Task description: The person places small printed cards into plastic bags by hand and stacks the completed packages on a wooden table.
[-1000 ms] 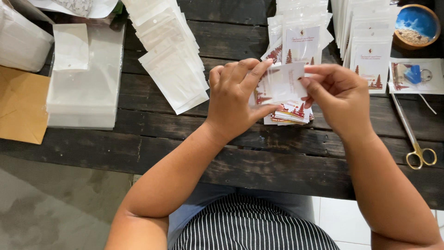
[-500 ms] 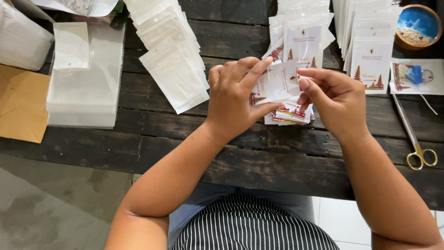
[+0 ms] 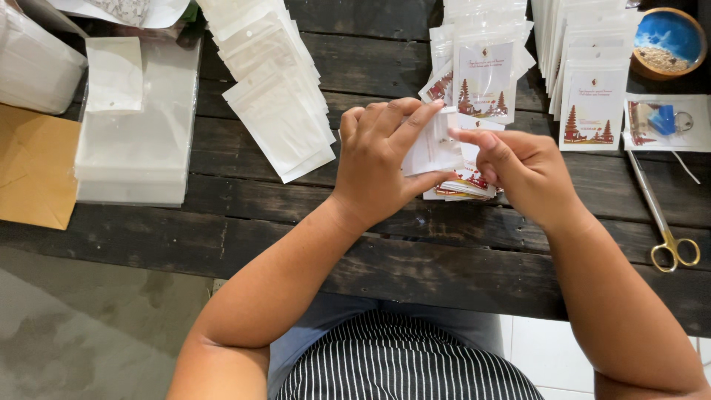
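A: Item held?
B: Small clear pouch, upright, long axis vertical, above the dark wooden bench. Left hand pinches its left edge, fingers closed on it.
A: Other hand?
B: Right hand, fingers narrow, pinching the pouch's right upper edge. Printed cards lie directly beneath; scissors well right.

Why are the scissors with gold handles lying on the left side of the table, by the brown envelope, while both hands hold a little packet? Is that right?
Not quite. The head view shows the scissors on the right side of the table, below the blue bowl, far from the brown envelope. The rest holds: the left hand and right hand both hold the little packet.
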